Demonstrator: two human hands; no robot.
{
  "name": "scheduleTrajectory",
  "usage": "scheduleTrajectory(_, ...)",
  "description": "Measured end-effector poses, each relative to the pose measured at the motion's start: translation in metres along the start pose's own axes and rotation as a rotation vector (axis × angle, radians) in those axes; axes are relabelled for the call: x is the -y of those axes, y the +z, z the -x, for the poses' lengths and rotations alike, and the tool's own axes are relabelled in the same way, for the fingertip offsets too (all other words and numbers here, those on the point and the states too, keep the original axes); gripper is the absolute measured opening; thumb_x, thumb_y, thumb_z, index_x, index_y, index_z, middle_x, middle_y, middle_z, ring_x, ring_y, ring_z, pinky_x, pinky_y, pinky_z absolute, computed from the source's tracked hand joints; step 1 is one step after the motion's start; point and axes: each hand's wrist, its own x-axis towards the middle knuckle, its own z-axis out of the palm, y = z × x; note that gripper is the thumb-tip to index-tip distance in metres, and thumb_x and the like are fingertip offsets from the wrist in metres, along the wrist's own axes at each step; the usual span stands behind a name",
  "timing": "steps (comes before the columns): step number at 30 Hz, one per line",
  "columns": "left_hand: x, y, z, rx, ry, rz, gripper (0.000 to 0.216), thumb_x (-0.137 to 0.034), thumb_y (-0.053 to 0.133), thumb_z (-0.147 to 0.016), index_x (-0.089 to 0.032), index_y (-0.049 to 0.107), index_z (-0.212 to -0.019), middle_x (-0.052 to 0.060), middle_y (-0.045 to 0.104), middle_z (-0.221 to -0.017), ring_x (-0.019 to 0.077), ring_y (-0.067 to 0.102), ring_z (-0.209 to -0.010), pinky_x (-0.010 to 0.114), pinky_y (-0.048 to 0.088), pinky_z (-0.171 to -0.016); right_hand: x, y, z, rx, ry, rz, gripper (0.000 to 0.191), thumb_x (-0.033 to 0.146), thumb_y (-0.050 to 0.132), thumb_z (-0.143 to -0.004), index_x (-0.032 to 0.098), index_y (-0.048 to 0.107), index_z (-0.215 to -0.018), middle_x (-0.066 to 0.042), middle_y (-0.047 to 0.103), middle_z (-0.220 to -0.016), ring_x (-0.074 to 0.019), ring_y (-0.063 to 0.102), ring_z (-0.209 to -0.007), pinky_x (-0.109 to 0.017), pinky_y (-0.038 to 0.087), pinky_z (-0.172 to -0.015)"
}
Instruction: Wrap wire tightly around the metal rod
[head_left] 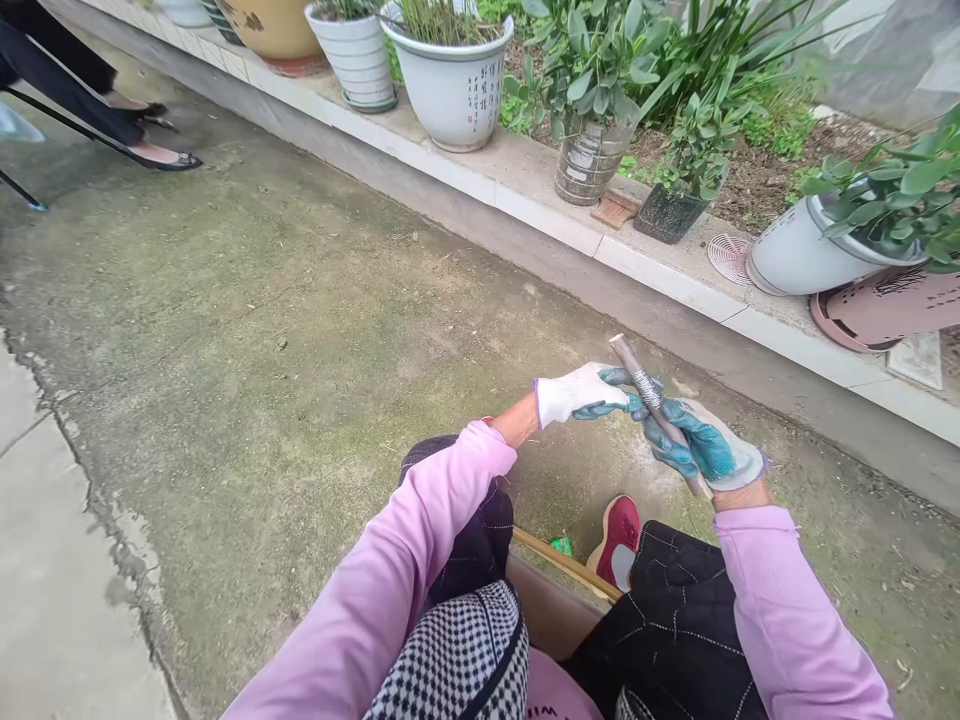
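Note:
A short wooden stick (626, 352) is held slantwise in front of me, above the ground. Silvery wire (646, 388) is wound in a tight coil round its middle. My right hand (701, 445), in a white work glove with a teal coated palm, is closed round the stick's lower part. From the other side my left hand (592, 392), gloved the same way, pinches at the coil with thumb and fingertips. Whether a loose wire end lies between those fingers is too small to make out.
A raised tiled ledge (540, 215) crosses ahead, bearing several potted plants, among them a white pot (450, 90). A person's foot (169, 158) shows at the upper left. A wooden bar (566, 563) and my red shoe (619, 535) are below, on mossy concrete (300, 330).

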Motion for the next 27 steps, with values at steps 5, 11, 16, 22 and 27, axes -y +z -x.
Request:
scheduleTrajectory(5, 0.002, 0.003, -0.002, -0.014, 0.035, -0.013, 0.022, -0.026, 0.091, -0.077, -0.014, 0.083, -0.094, -0.01, 0.047, -0.049, 0.0062, 0.034, -0.045, 0.019, 0.024, -0.045, 0.003, 0.003, 0.001, -0.02, -0.001, 0.133, 0.056, 0.076, 0.085, -0.093, 0.021, 0.075, -0.089, 0.002, 0.057, -0.057, -0.0113, 0.039, -0.04, -0.027, 0.035, -0.036)
scheduleTrajectory(11, -0.002, 0.005, -0.01, -0.227, 0.031, 0.108, 0.026, -0.025, 0.089, -0.087, -0.014, 0.084, -0.109, -0.012, 0.046, -0.049, 0.0056, 0.03, -0.043, 0.019, 0.022, -0.045, -0.002, -0.008, -0.021, -0.511, -0.164, 0.493, 0.056, 0.061, 0.1, -0.068, 0.022, 0.079, -0.102, -0.003, 0.076, -0.083, -0.0175, 0.062, -0.062, -0.031, 0.053, -0.053)
scheduleTrajectory(16, -0.011, 0.001, -0.008, -0.242, 0.067, 0.206, 0.032, -0.026, 0.091, -0.088, -0.013, 0.086, -0.117, -0.013, 0.042, -0.048, 0.0054, 0.028, -0.042, 0.019, 0.021, -0.046, -0.005, -0.008, -0.021, -0.625, -0.219, 0.601, 0.041, 0.054, 0.089, -0.082, 0.022, 0.084, -0.108, 0.001, 0.069, -0.073, -0.0173, 0.059, -0.061, -0.03, 0.048, -0.053)
scheduleTrajectory(22, -0.017, -0.007, 0.002, -0.186, 0.113, 0.17, 0.042, -0.028, 0.098, -0.08, -0.01, 0.088, -0.117, -0.012, 0.046, -0.05, 0.0045, 0.029, -0.044, 0.021, 0.02, -0.047, 0.001, 0.012, -0.013, -0.249, -0.072, 0.172, 0.052, 0.064, 0.096, -0.078, 0.02, 0.078, -0.1, 0.003, 0.061, -0.067, -0.0101, 0.041, -0.044, -0.027, 0.032, -0.038)
scheduleTrajectory(27, -0.017, -0.005, 0.003, -0.238, 0.141, 0.206, 0.033, -0.02, 0.089, -0.086, -0.008, 0.088, -0.116, -0.009, 0.054, -0.056, 0.0049, 0.037, -0.049, 0.02, 0.029, -0.052, -0.002, 0.018, -0.02, -0.181, -0.097, 0.17, 0.054, 0.071, 0.088, -0.086, 0.02, 0.078, -0.102, 0.001, 0.064, -0.068, -0.0127, 0.046, -0.046, -0.029, 0.039, -0.04)
